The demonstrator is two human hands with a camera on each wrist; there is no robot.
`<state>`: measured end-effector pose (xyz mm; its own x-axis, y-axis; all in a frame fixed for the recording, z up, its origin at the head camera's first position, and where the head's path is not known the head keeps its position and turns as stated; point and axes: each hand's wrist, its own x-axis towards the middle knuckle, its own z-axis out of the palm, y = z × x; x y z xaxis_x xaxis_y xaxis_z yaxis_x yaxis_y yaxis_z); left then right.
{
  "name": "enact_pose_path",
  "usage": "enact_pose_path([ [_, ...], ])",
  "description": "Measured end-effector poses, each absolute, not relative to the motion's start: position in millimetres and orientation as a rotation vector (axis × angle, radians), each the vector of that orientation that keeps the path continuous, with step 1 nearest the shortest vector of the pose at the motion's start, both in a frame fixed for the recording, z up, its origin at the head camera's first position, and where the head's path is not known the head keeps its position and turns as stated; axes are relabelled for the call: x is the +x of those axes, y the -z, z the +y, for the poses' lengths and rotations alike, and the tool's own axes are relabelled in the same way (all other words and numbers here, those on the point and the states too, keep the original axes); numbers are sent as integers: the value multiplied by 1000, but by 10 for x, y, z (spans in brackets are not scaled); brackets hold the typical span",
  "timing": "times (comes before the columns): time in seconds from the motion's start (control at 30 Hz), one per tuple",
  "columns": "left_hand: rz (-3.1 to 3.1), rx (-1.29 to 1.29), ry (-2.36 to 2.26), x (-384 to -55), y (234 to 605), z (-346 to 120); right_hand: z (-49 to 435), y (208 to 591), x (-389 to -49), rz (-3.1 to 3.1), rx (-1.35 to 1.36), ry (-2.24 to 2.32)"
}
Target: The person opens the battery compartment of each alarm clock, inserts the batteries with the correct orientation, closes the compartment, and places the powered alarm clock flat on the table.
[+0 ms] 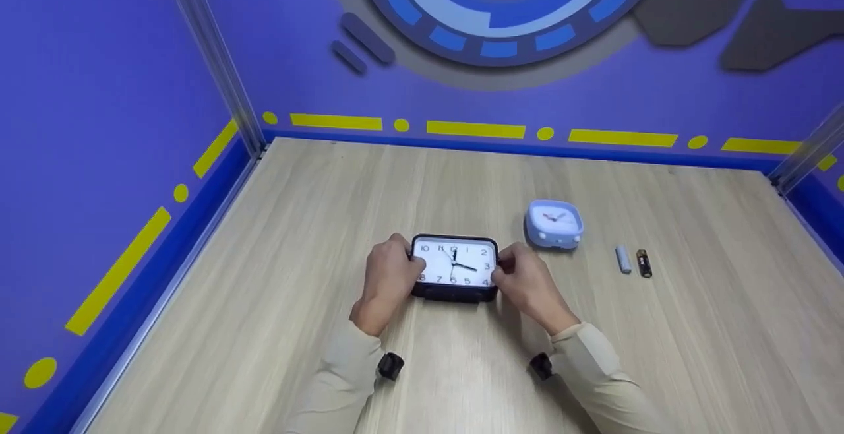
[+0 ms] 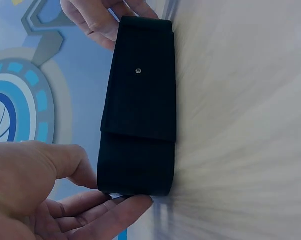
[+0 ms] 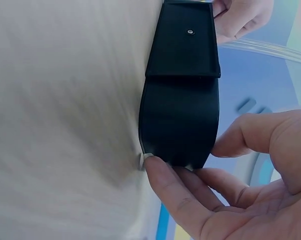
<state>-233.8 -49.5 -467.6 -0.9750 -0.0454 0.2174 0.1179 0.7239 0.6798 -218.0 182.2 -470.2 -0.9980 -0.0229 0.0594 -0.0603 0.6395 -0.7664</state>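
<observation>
A rectangular black alarm clock point(image 1: 455, 266) with a white dial and dark numerals is held face up by both hands, near the middle of the table. My left hand point(image 1: 390, 269) grips its left end, thumb over the front edge and fingers against the side. At the opposite end my right hand point(image 1: 527, 282) pinches the clock in the same way. The wrist views show the clock's long black side point(image 2: 140, 100) with a small screw in a raised panel. In the right wrist view, my right fingertips point(image 3: 158, 167) are at the end by the table.
A small light-blue alarm clock point(image 1: 554, 224) stands behind and right of my right hand. Farther right, a pale grey battery point(image 1: 623, 259) and a black battery point(image 1: 644, 263) lie side by side on the wooden table point(image 1: 712, 328). Blue-purple panels point(image 1: 297, 84) border the table.
</observation>
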Motion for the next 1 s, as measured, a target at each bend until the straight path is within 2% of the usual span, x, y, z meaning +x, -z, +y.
enact_pose_path([
  [1.0, -2839, -241, 1166, -2239, 4591, -276, 2239, 4612, -1895, -2908, 104, -1304],
])
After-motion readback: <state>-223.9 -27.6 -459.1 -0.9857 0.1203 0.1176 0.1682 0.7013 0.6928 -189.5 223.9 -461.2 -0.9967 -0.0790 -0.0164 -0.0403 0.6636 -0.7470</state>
